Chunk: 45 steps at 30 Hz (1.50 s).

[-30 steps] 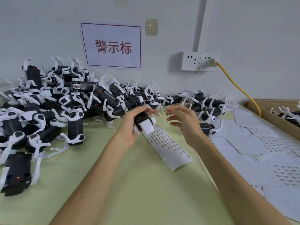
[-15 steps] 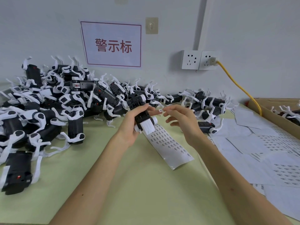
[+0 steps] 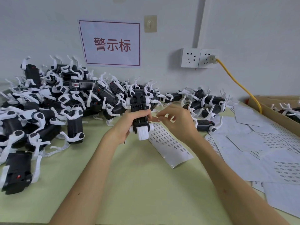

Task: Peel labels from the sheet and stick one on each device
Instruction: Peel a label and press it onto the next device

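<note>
- The left hand (image 3: pixel 128 125) curls its fingers round a black-and-white device (image 3: pixel 138 103), holding it upright above the table (image 3: pixel 129 176).
- The right hand (image 3: pixel 176 123) pinches a small label (image 3: pixel 158 119) between thumb and forefinger, just beside the device.
- The label sheet (image 3: pixel 172 145) lies flat on the table beneath both hands.
- A pile of devices (image 3: pixel 56 103) lies to the left.
</note>
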### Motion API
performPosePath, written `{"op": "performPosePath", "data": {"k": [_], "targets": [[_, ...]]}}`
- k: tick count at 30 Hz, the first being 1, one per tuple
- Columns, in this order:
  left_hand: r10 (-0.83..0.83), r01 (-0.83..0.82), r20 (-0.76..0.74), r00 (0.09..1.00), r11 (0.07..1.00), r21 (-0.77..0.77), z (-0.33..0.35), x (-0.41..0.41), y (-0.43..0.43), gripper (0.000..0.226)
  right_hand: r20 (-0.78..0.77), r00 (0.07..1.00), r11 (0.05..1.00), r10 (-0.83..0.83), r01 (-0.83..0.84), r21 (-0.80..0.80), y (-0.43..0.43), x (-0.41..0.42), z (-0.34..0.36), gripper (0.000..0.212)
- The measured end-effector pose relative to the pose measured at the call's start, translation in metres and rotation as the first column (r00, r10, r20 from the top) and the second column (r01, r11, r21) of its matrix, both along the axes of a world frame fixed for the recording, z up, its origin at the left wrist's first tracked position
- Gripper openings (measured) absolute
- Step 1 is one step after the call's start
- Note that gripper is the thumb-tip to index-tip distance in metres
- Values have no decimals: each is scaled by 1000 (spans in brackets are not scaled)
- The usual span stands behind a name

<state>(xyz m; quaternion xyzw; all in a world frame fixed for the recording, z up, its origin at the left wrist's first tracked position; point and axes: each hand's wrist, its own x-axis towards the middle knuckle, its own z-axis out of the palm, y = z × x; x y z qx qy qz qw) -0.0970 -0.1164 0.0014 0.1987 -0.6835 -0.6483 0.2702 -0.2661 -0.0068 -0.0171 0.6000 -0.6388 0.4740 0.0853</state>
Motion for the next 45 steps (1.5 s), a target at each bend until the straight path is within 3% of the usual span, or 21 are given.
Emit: {"op": "performPosePath", "data": {"k": [15, 18, 21, 24, 27, 31, 38, 41, 45], "targets": [[37, -38, 7, 999, 999, 6, -4, -5, -3, 20, -94, 994, 997, -64, 68, 42, 3, -1, 0, 10], [66, -66, -9, 998, 998, 23, -5, -4, -6, 16, 4, 998, 998, -55, 55, 28, 3, 2, 2, 13], [142, -135, -78, 987, 987, 81, -4, -4, -7, 19, 236, 972, 1000, -7, 4, 14, 3, 2, 7, 17], [124, -84, -177, 976, 972, 219, 0, -3, -4, 33, 494, 859, 986, 131, -164, 24, 5, 3, 11, 17], [79, -10, -237, 968, 960, 281, 2, -2, -3, 45, 627, 753, 964, 199, -267, 15, 4, 7, 10, 11], [39, 32, -234, 972, 955, 295, 3, 0, -1, 48, 704, 675, 967, 220, -247, -65, 3, 8, 12, 12], [-20, 58, -186, 982, 978, 199, -1, -2, -3, 53, 736, 623, 958, 265, -254, -130, 5, 12, 14, 10], [10, 19, -160, 987, 984, 179, -3, -3, -3, 54, 760, 586, 955, 280, -251, -159, 5, 12, 15, 21], [10, 30, -172, 985, 973, 230, -4, -4, -4, 52, 739, 626, 964, 248, -232, -127, 5, 14, 16, 12]]}}
